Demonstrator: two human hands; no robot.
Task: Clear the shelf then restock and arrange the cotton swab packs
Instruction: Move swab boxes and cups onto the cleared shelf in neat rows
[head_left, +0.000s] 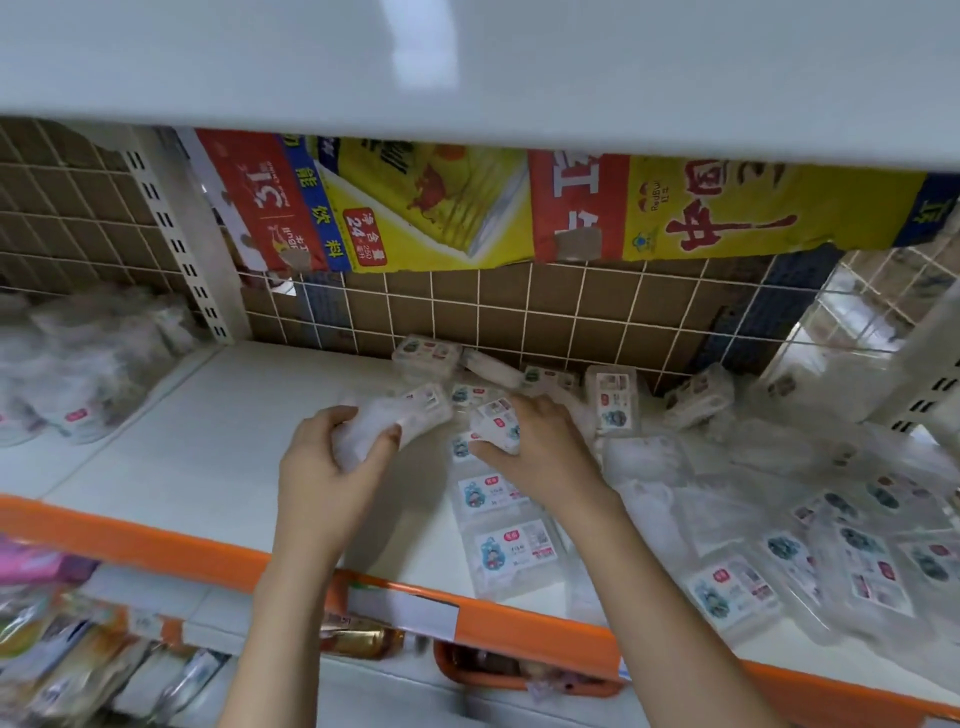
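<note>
- Head view: both hands reach over the orange front edge (519, 631) of a white shelf (208, 441) to the packs lying mid-shelf.
- Left hand (327, 467): fingers and thumb curled round a clear cotton swab pack (395, 423), lifted off the shelf board, probably to carry it away or re-seat it.
- Right hand (540, 441): fingers curled over a second pack (496, 423), gripping it from above; it seems to rest against its neighbours.
- Loose packs (779, 519): spread untidily from the middle to the right end, some tipped against the brown grid back wall (519, 312). The left half is bare, which suggests clearing runs left to right.
- Two flat packs (511, 551) lie near the front edge, labels up.
- Printed cardboard (467, 208) lines the upper back.
</note>
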